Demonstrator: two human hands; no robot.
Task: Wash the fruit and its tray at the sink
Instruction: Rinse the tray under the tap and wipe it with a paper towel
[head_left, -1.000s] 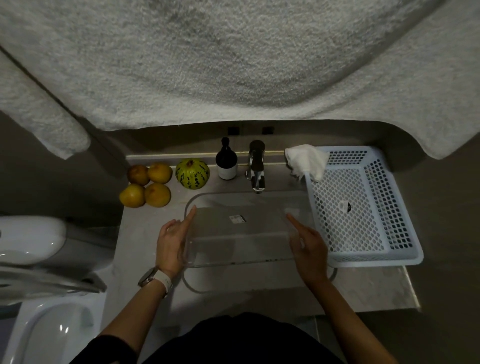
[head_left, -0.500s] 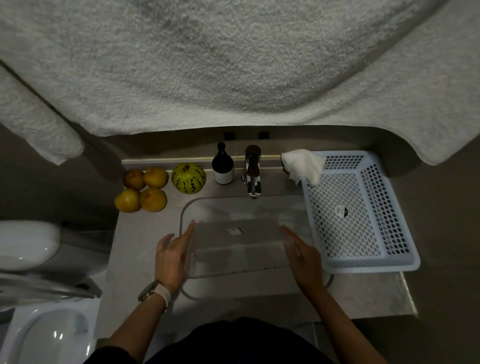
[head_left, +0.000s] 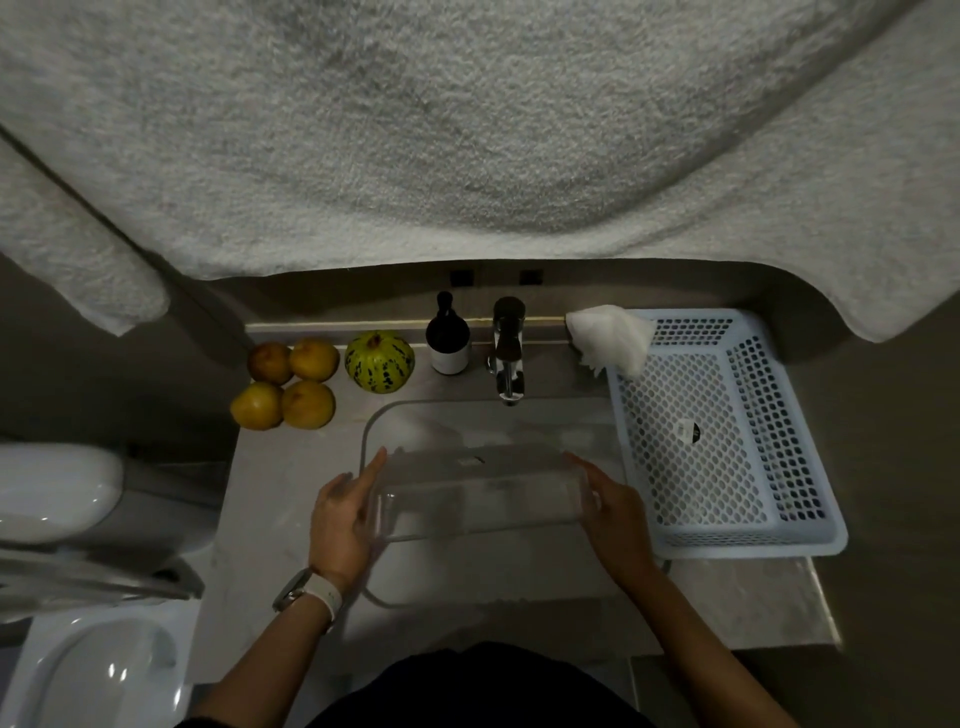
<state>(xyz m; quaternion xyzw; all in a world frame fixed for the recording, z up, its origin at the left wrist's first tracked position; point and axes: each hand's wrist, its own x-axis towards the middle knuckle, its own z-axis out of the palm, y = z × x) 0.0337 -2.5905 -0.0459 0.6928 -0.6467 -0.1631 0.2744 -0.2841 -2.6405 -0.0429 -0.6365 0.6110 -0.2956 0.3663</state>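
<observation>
A clear rectangular plastic tray (head_left: 480, 493) hangs tilted over the sink basin (head_left: 415, 421). My left hand (head_left: 343, 514) grips its left end, thumb on the near side and fingers up the wall. My right hand (head_left: 613, 512) holds the right end the same way. Several yellow-orange fruits (head_left: 284, 384) lie in a cluster at the counter's back left. A green striped melon (head_left: 380, 361) sits beside them, left of the tap (head_left: 508, 358). No water is seen running from the tap.
A dark bottle (head_left: 448, 335) stands between melon and tap. A white perforated basket (head_left: 722, 431) sits on the counter's right side with a white cloth (head_left: 610, 338) draped over its back corner. A grey towel (head_left: 467, 130) hangs overhead. A toilet (head_left: 57, 519) is at left.
Both hands have drawn the clear tray toward me and tipped it, so it now sits lower over the near half of the basin.
</observation>
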